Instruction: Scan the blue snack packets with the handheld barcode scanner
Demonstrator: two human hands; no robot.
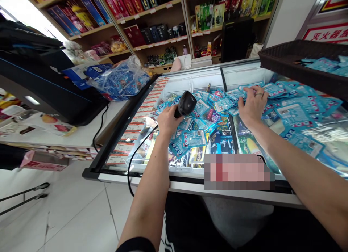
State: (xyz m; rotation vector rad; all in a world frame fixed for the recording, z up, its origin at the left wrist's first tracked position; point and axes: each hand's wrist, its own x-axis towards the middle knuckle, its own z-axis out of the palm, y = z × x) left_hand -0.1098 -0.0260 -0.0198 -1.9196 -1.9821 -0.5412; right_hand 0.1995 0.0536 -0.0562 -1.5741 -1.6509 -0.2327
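Observation:
A black handheld barcode scanner [187, 103] is in my left hand [168, 121], its head tilted up above a pile of blue packets [194, 138]. Its dark cord [135, 154] runs down past my left forearm and over the front edge. My right hand [253, 104], with a ring on one finger, rests on more blue packets [295, 116] to the right. Its fingers are spread and bent, their tips touching the packets; I see no packet clearly gripped. The packets lie loose on the glass top of a chest freezer [248, 72], some overlapping.
A dark woven basket [299, 65] holding similar packets stands at the back right. At the freezer's front edge is a pixelated object [239, 172]. On the left, a counter [84, 134] carries a black machine [43, 78] and a plastic bag of blue goods [121, 78]. Stocked shelves [152, 13] line the back.

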